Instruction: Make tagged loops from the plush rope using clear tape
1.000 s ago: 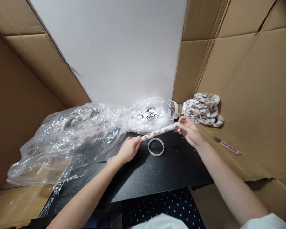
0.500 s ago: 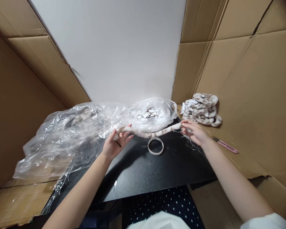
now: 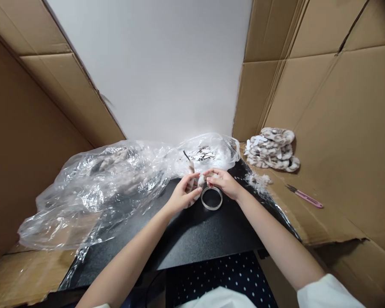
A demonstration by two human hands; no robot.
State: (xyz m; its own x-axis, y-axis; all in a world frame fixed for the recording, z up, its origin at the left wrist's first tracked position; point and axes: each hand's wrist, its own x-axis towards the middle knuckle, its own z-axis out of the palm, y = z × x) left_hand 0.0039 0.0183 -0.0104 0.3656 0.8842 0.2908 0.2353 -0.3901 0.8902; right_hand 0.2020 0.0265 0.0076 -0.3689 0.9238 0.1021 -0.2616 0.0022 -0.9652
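My left hand (image 3: 185,191) is closed around part of a fluffy white and brown strip (image 3: 202,180), whose dark thin end sticks up above the fingers. Beside it, my right hand (image 3: 223,183) pinches the same strip, which is now bunched between both hands and partly hidden by them. Just below my right hand a pale ring (image 3: 211,208), like a tape roll, lies on the black table (image 3: 192,239).
Clear plastic bags (image 3: 141,162) with fluffy pieces spread over the left and back. Another bag (image 3: 226,149) holds small scraps. On the right are stacked fluffy loops (image 3: 271,149), loose fluff (image 3: 259,180) and a pink-handled cutter (image 3: 308,198), beside cardboard walls (image 3: 346,128).
Both hands have come together at the middle. The strip, stretched between them before, is now curled and bunched. Loose fluff on the right has come into fuller view.
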